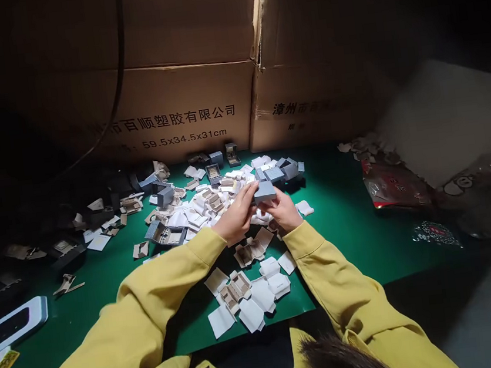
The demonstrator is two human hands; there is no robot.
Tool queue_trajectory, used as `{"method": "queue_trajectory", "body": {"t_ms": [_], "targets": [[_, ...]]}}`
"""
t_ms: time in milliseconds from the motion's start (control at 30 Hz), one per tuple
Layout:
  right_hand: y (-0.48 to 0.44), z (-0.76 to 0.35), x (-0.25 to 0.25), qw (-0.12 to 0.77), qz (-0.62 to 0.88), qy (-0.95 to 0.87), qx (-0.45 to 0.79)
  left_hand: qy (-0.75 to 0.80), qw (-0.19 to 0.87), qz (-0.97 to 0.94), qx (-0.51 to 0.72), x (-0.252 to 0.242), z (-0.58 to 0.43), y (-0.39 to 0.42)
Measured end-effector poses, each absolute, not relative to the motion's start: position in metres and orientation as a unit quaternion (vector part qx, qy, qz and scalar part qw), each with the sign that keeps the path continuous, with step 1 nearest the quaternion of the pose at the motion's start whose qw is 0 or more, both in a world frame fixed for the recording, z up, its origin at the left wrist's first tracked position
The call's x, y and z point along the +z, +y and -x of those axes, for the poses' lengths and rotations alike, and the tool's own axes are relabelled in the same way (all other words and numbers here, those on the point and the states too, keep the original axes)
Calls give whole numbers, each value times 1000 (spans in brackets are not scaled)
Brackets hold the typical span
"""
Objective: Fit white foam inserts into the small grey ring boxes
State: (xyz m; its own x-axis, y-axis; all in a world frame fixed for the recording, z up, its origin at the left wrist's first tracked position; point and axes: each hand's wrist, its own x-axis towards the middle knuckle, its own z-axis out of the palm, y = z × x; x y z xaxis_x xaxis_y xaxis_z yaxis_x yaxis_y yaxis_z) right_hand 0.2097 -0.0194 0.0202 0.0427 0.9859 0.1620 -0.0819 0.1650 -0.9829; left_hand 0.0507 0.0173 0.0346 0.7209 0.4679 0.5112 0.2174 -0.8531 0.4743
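Both my hands hold one small grey box (265,192) above the green table (346,214). My left hand (235,216) grips its left side with fingers curled round it. My right hand (282,209) holds it from below and the right, fingers closed on it. Both arms wear yellow sleeves. Under and around the hands lies a heap of white card pieces (195,213), beige inserts (235,288) and more small grey boxes (276,173), some open.
Large brown cardboard cartons (182,96) stand along the table's far edge. A red and clear plastic bag (389,182) lies at the right. A white device with a cable (9,326) sits at the near left edge. Dark boxes lie in shadow at the left.
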Motion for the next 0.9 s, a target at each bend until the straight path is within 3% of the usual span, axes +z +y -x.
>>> {"method": "queue_trajectory", "body": {"t_ms": [100,200,267,367,467,700,900], "targets": [[-9,-245,19,515,569,-584,263,193,157,-925,287,53,-82,42],[-4,-269,11,367,696,-614,65,251,109,-916,294,57,-113,67],[-3,-275,3,266,738,-619,38,302,93,-899,303,52,-131,83],[-3,-274,-8,218,754,-618,35,374,94,-875,293,37,-149,103],[-4,-270,-9,201,747,-633,26,414,124,-860,271,24,-159,116],[-5,-268,0,268,695,-665,45,441,139,-853,243,35,-139,118],[-4,-262,-9,277,711,-645,48,444,10,-891,96,53,-42,100]]}}
